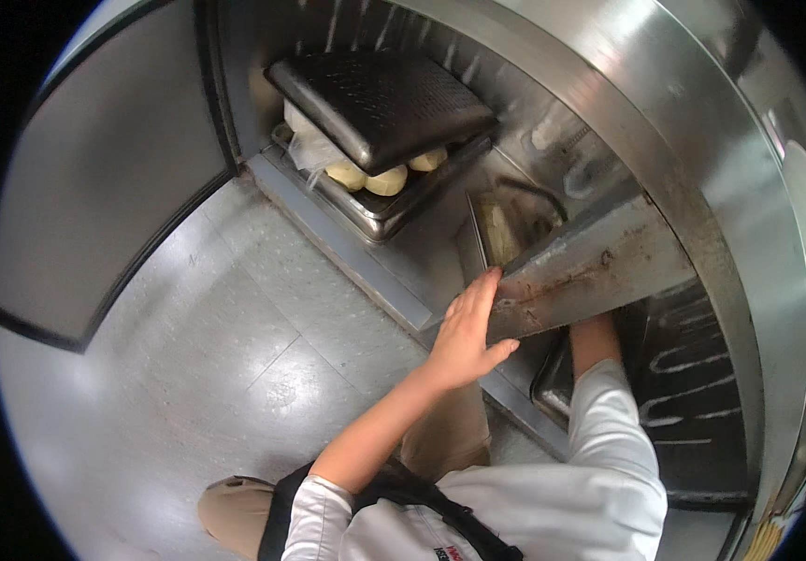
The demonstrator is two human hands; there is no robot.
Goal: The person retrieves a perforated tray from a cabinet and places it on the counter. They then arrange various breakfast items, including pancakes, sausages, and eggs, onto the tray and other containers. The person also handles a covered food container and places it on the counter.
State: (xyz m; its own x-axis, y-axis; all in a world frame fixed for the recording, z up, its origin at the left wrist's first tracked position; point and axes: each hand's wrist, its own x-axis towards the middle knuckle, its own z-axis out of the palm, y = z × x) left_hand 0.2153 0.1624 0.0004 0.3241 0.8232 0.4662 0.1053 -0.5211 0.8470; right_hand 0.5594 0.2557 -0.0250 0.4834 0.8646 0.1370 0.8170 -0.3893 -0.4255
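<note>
My left hand (469, 329) rests against the edge of a scuffed metal center post (585, 270) of a steel cabinet, fingers extended and thumb apart. It grips nothing. My right forearm reaches into the compartment on the other side of that post, so the right hand itself is hidden behind it. Beside the forearm, the rounded corner of a dark metal pan (552, 386) shows. Left of the post, a metal container (476, 231) with pale contents stands on the cabinet floor, near a curved handle (540, 193).
A steel pan (378, 228) holds several pale, peeled round vegetables (385, 182), perhaps potatoes, and a clear plastic bag (315, 151). A dark perforated pan (389, 105) lies tilted over them. The cabinet door (122, 154) stands wide at left, above the tiled floor (235, 336).
</note>
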